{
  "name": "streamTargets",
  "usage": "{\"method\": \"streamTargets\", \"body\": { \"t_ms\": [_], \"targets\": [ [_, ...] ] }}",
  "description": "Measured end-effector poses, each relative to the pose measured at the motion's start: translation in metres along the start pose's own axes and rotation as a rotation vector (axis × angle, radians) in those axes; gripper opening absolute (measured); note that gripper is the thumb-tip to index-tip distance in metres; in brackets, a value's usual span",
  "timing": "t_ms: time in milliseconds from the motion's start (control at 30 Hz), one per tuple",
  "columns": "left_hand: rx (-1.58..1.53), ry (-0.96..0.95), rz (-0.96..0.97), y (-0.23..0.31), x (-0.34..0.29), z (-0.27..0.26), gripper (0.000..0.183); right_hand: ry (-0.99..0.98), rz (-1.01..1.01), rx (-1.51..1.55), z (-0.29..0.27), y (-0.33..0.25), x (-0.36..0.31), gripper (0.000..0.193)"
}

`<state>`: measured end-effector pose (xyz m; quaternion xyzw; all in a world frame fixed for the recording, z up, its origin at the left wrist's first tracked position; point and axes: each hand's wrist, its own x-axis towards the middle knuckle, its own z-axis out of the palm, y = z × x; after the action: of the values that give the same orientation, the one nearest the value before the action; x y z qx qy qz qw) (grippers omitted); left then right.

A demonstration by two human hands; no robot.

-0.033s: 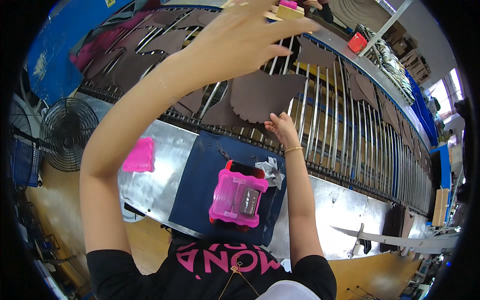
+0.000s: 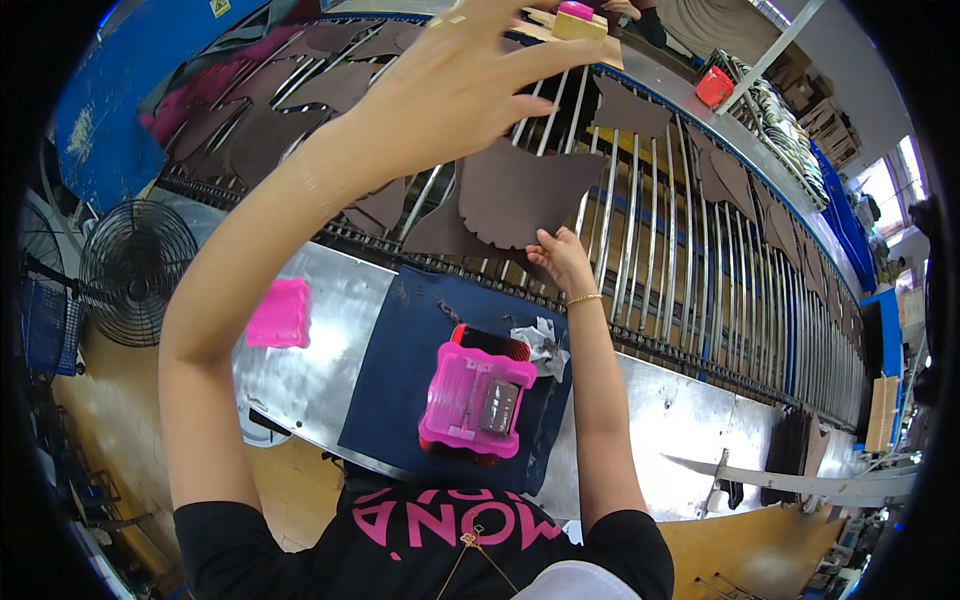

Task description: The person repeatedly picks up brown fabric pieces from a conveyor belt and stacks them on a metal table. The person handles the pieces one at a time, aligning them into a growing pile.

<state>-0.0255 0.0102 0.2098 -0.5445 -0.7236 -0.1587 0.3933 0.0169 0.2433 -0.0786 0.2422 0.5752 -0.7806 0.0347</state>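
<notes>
My right hand [image 2: 563,262] pinches the near edge of a dark brown cut piece [image 2: 525,195], which looks like leather, with a notched lower edge. This piece lies over the metal rods of a rack conveyor [image 2: 625,250], partly on top of another brown piece [image 2: 440,235]. My left hand [image 2: 455,85] reaches across above the conveyor, its fingers spread and holding nothing. Its fingertips are near a yellowish block with a pink top [image 2: 578,22] at the far side. Below my hands, a pink plastic tray [image 2: 455,400] with a dark rectangular block in it rests on a dark blue mat [image 2: 385,390].
More brown pieces [image 2: 265,140] lie along the conveyor on both sides. A pink pad [image 2: 280,313] sits on the metal table [image 2: 335,290]. A crumpled white paper [image 2: 541,346] is beside the tray. A black fan [image 2: 135,270] stands left; another person's hand [image 2: 622,8] shows at the far side.
My left hand has shifted a little to the left, uncovering more of the yellowish block. The right hand and the brown piece have moved very slightly left.
</notes>
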Motion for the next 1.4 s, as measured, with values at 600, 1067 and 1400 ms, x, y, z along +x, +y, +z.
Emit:
{"method": "streamTargets", "body": {
  "t_ms": [600,1067,1400],
  "targets": [
    [-0.315,-0.208,-0.301,0.029,-0.064,0.046,0.053,0.371,-0.231,-0.437,-0.094,-0.036,-0.16,0.031],
    [-0.689,-0.577,0.599,0.326,0.106,0.214,0.036,1.48,-0.263,-0.567,-0.381,0.053,-0.495,0.018],
    [-0.699,-0.503,0.868,0.433,0.131,0.281,0.026,1.135,0.243,-2.041,-0.597,0.002,-0.389,0.019]
  ]
}}
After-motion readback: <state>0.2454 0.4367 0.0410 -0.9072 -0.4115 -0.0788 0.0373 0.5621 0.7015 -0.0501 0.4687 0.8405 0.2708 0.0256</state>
